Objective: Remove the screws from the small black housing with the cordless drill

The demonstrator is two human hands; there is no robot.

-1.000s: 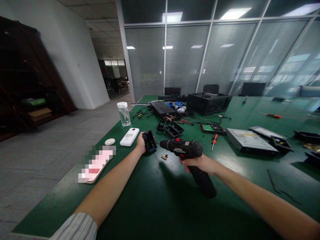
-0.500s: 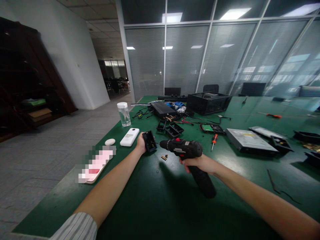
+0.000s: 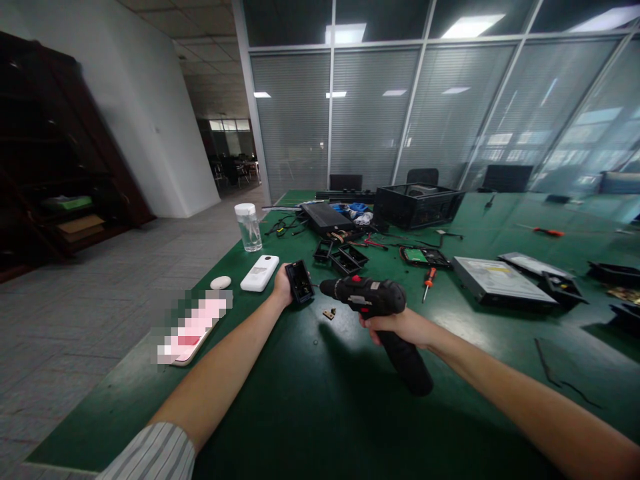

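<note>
Black-and-red cordless drill (image 3: 363,295) levelled at a small open black box-shaped housing (image 3: 301,283)

The two hands work above a dark green worktop (image 3: 280,413). The left hand (image 3: 283,287) is closed around the near-left side of the housing, holding it tilted with its open face toward the drill. The right hand (image 3: 393,325) is wrapped around the drill's grip, the fingers curled at the front near the trigger. The thin bit reaches the housing's right edge; whether it touches cannot be told.

Below the gap between drill and housing lies a small brass-coloured part (image 3: 329,313). Just beyond the housing sit empty black rectangular frames (image 3: 349,260). Near the left hand is a white rounded rectangular device (image 3: 260,273), with a clear bottle with a white lid (image 3: 249,228) behind it and a small white oval object (image 3: 221,283) to its left.

Right of the drill are an orange-handled screwdriver (image 3: 429,283) and a flat silver-topped metal box (image 3: 503,280). A large open black case (image 3: 419,207) stands farther back.
</note>
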